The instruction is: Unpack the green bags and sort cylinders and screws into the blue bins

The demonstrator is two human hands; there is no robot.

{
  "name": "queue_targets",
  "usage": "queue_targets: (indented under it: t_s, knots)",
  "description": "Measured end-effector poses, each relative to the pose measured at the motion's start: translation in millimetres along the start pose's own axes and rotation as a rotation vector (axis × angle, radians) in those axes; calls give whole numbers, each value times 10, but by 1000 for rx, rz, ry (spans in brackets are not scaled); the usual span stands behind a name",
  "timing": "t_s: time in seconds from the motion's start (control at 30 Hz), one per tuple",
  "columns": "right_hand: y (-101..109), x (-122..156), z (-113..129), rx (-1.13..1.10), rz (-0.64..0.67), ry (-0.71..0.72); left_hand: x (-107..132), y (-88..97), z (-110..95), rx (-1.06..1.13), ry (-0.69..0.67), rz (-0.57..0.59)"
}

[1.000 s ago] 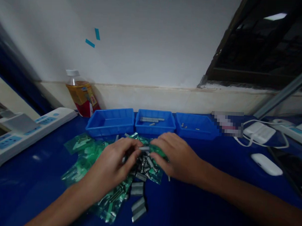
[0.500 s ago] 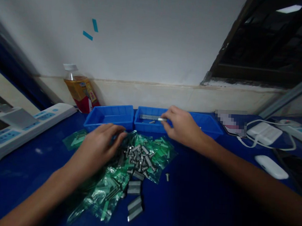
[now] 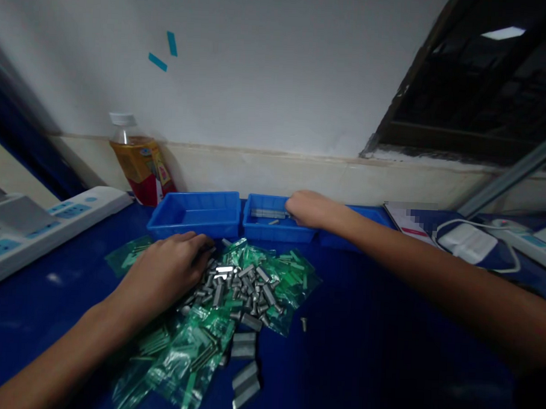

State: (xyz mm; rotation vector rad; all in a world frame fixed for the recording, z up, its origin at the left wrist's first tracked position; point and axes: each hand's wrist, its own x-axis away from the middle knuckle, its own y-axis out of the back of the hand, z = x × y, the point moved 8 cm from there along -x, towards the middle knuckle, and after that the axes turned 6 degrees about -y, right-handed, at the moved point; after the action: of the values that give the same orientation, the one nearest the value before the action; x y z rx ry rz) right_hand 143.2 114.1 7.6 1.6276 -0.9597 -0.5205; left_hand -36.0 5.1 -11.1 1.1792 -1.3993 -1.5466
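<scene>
Blue bench [image 3: 384,354]: carried the whole setup. My guess: step in hand was putting metal parts [image 3: 246,285] into the middle tray [image 3: 278,232] at the back edge.
Green bags [image 3: 198,358]: sprawled from mid-bench toward the front-left, slim pieces [image 3: 156,342] showing through.
Left tray [image 3: 209,217]: sat along the back edge, just beside the middle one.
Middle tray: had long rods [image 3: 268,214] lying lengthwise, plus a short pin [image 3: 274,221].
Right tray [image 3: 341,240]: same edge, mostly behind the right forearm [image 3: 389,246], contents hidden.
Left hand [image 3: 173,257]: fingers curled by the metal parts' left side; couldn't tell if it gripped any.
Right hand [image 3: 311,209]: bent over the middle tray's right end, fingertips hidden, so holding or released? No clue. Next move called for a tidy let-go, I'd say.
Metal parts: heaped mid-bench on the bags.
Chunky blocks [image 3: 243,346]: nearer the front edge.
Loose screw [image 3: 304,323]: lay alone, right of the heap.
</scene>
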Motion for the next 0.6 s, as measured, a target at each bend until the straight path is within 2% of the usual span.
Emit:
queue_targets:
  t_s: [0.2,0.27,0.33,0.43,0.5,0.53,0.6]
  knots:
    - [45,-64,-3,40,-96,48,0,-28,8,97,-6,26]
    - [87,-43,-33,40,-118,50,-18,-32,31,157,-20,3]
    - [176,50,-45,7,-189,30,-34,15,33,213,-45,-67]
    - [377,405,51,-241,-490,-26,-12,171,-71,336,-96,-219]
    - [406,741,230,-444,-702,-12,31,255,-233,474,-146,-262]
    - [380,898,375,-491,-774,36,55,278,-330,549,-169,-259]
    - [265,1113,682,-507,-800,139,99,303,-522,679,-206,-238]
